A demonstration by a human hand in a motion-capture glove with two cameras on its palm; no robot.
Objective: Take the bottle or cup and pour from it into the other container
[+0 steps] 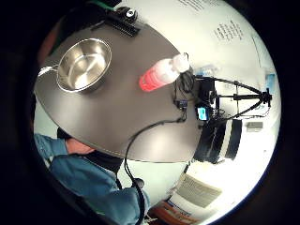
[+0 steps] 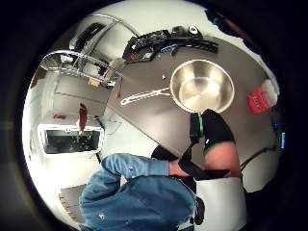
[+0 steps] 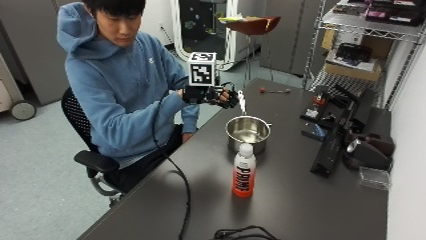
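In the outside view a bottle (image 3: 243, 175) of red liquid with a white cap stands upright on the dark table (image 3: 299, 200), just in front of a steel pan (image 3: 233, 137). The pan's long handle (image 3: 242, 102) points toward the seated person. My gloved right hand (image 3: 216, 95) hovers in the air above the handle's end, fingers loosely curled and holding nothing. The palm views look down on the pan (image 1: 93, 86) (image 2: 172, 86) and the bottle (image 1: 161, 75) (image 2: 262, 98) from well above. The bottle and the pan both stand apart from the hand.
Black equipment (image 3: 333, 145) lies along the table's right side, near the wall. A cable (image 3: 180, 190) trails from the glove across the table's near edge. A wire shelf (image 3: 359, 30) stands behind the table. A tripod (image 1: 234, 96) stands on the floor beside the table.
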